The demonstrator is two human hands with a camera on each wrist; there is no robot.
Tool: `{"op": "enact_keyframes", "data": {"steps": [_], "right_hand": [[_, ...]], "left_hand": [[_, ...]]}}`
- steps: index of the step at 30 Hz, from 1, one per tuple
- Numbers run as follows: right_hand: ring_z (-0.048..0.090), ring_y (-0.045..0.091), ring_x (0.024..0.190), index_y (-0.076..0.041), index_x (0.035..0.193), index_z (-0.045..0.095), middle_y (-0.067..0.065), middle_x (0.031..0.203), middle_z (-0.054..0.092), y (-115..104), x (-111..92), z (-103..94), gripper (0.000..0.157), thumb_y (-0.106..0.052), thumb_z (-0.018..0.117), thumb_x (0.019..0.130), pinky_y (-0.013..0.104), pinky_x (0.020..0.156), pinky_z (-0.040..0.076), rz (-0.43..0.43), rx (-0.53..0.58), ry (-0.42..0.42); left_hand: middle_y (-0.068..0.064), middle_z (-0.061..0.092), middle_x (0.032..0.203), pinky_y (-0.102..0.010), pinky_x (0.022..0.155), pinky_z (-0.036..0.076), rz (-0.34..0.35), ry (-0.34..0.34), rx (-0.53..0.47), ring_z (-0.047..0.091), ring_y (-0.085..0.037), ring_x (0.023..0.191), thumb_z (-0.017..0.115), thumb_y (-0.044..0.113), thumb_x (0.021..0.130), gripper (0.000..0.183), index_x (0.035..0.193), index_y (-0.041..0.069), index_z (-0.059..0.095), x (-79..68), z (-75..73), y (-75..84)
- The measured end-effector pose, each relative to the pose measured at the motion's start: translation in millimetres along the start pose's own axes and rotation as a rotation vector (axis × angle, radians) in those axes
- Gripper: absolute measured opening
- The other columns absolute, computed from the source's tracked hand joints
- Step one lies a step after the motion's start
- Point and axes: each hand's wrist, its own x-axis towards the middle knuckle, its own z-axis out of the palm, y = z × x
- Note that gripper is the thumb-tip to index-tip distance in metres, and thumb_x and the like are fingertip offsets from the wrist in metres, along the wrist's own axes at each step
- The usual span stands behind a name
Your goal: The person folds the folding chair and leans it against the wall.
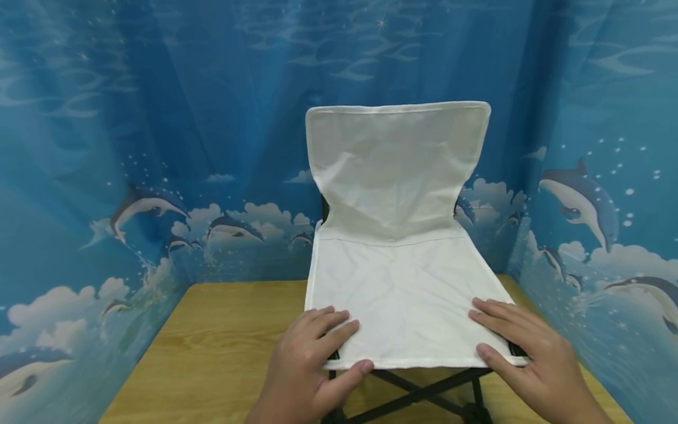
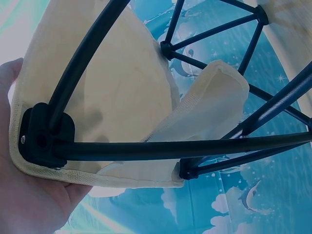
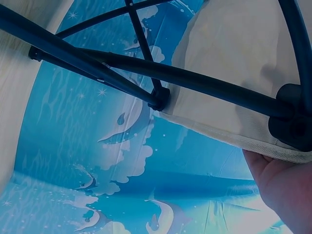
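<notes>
A white fabric folding chair (image 1: 397, 294) stands unfolded in the head view, its backrest (image 1: 399, 153) upright and facing me. My left hand (image 1: 312, 359) rests on the seat's front left corner, fingers lying over the fabric and thumb along the front edge. On the front right corner my right hand (image 1: 535, 353) lies the same way, fingers extended inward. From below, the left wrist view shows a black plastic corner joint (image 2: 46, 136) under the seat beside that hand. A matching joint (image 3: 292, 117) appears in the right wrist view. Black crossed legs (image 1: 418, 393) run beneath the front edge.
The chair is on a wood-grain tabletop (image 1: 222, 341), which extends to its left. A blue curtain (image 1: 212, 118) printed with dolphins and clouds hangs behind the table and along both sides.
</notes>
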Motion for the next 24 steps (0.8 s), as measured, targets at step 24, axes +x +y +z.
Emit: {"op": "enact_keyframes", "data": {"steps": [24], "right_hand": [[0.045, -0.013, 0.141, -0.028, 0.137, 0.073, -0.006, 0.146, 0.068, -2.5, 2.1, 3.7, 0.062, -0.010, 0.089, 0.081, -0.001, 0.112, 0.025, -0.001, 0.022, -0.002]], "left_hand": [[0.009, 0.073, 0.131, -0.050, 0.099, 0.059, -0.012, 0.002, -0.004, 0.068, -0.017, 0.124, 0.072, 0.060, 0.095, 0.046, 0.131, 0.033, 0.075, -1.9, -4.1, -3.2]]}}
